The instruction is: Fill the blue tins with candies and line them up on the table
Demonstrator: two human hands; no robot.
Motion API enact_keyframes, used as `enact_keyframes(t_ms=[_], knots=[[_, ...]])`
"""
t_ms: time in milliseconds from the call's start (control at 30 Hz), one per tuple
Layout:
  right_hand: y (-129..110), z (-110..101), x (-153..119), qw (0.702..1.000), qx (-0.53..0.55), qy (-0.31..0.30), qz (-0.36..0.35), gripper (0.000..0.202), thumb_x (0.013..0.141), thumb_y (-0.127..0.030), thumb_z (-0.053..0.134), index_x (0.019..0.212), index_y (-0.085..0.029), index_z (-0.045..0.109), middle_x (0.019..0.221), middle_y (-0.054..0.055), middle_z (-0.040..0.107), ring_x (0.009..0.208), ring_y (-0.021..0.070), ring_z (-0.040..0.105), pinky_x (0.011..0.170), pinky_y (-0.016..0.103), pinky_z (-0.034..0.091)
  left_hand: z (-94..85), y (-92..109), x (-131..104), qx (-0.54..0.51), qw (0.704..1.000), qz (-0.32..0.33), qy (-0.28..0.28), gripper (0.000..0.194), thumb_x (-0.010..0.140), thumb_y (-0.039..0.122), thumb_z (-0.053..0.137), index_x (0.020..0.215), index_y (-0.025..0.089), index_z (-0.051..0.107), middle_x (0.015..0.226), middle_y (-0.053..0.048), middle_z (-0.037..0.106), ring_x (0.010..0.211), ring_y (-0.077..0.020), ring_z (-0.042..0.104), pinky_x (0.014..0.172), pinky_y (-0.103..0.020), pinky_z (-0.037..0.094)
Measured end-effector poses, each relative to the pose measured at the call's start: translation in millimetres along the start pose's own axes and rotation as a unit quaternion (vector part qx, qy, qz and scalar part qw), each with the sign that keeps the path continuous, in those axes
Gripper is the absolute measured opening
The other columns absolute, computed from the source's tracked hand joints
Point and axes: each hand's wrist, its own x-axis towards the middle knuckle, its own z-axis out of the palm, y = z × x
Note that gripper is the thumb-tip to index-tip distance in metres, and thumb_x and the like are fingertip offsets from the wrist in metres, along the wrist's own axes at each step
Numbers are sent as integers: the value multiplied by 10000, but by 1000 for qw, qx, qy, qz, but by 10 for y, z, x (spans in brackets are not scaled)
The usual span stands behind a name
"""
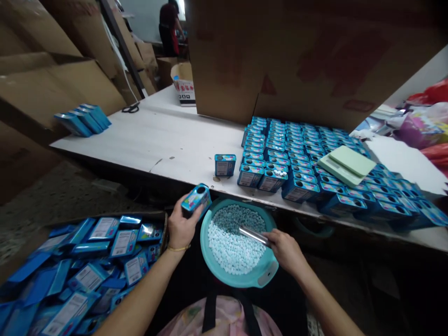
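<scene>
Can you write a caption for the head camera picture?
Left hand holds a blue tin; right hand dips a metal scoop into a teal basin of candies.

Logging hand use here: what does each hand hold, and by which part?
Left hand holds a blue tin by its lower end. Right hand holds a metal scoop by its near end.

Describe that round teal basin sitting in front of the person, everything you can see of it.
The basin is round, teal, looks like plastic, with a wide rim and a pale tab at its near edge. It sits low, just below the table edge, tilted slightly toward the camera. Small white and pale blue tablets cover its bottom. The right hand holds a shiny metal scoop over them; the left hand holds a blue tin at its rim.
</scene>
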Motion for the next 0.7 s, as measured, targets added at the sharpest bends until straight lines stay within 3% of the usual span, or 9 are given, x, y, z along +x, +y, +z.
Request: enact_keyframes(t_ms=[67, 133, 233, 300, 400, 500, 600, 700], knots=[[30, 154, 15, 999, 36, 1, 3, 400, 775, -129, 365, 1017, -329, 614, 886, 9, 616, 839, 137, 552, 673, 195, 348, 174, 67, 277, -6, 998, 3, 60, 515, 691, 372, 600, 1160, 197, 475, 1022, -60, 611, 898, -177, 585, 859, -332, 447], [6, 273, 12, 998, 62, 7, 11, 402, 759, -118, 367, 984, -327, 627, 892, 6, 622, 848, 138, 552, 682, 190, 353, 413, 121, 454, -17, 997, 1, 74, 571, 700, 376, 591, 1217, 198, 424, 1085, -83, 582, 950, -191, 569, 884, -341, 427], [-36, 373, -8, 996, 87, 23, 20, 396, 727, -95, 374, 914, -311, 648, 875, 5, 629, 850, 137, 553, 686, 187, 352, 750, 184, 496, -6, 1000, 14, 19, 691, 707, 367, 587, 1313, 207, 296, 1174, -114, 520, 1044, -226, 521, 920, -370, 395], [-21, 404, -30, 994, 102, 36, 15, 372, 712, -92, 380, 859, -296, 656, 836, 2, 630, 826, 133, 558, 674, 183, 345, 876, 197, 457, 17, 998, 48, -30, 743, 709, 364, 582, 1345, 210, 228, 1208, -124, 475, 1108, -249, 468, 938, -387, 375], [73, 434, -75, 991, 118, 56, 13, 334, 704, -96, 391, 797, -279, 654, 798, -7, 623, 786, 123, 562, 639, 180, 329, 888, 170, 482, 75, 992, 95, -43, 783, 692, 376, 590, 1353, 199, 208, 1243, -131, 390, 1168, -274, 391, 965, -410, 339], [178, 476, -86, 991, 113, 69, 20, 322, 717, -106, 398, 800, -289, 650, 799, -12, 620, 775, 125, 563, 624, 191, 319, 793, 132, 668, 139, 978, 151, -41, 797, 664, 398, 607, 1340, 192, 238, 1306, -136, 292, 1216, -305, 311, 1003, -454, 264], [193, 596, 8, 992, 87, 88, 34, 323, 739, -117, 394, 851, -295, 639, 843, 1, 616, 804, 147, 562, 637, 213, 332, 742, 127, 894, 169, 952, 233, -99, 703, 664, 365, 613, 1291, 235, 325, 1374, -101, 224, 1259, -310, 238, 1028, -467, 217], [103, 849, 192, 995, 54, 79, 40, 298, 731, -130, 409, 873, -270, 632, 882, 26, 616, 830, 182, 556, 655, 247, 357, 808, 154, 1004, 164, 940, 266, -141, 569, 680, 354, 600, 1211, 261, 415, 1382, -57, 219, 1250, -285, 274, 1021, -423, 276]])
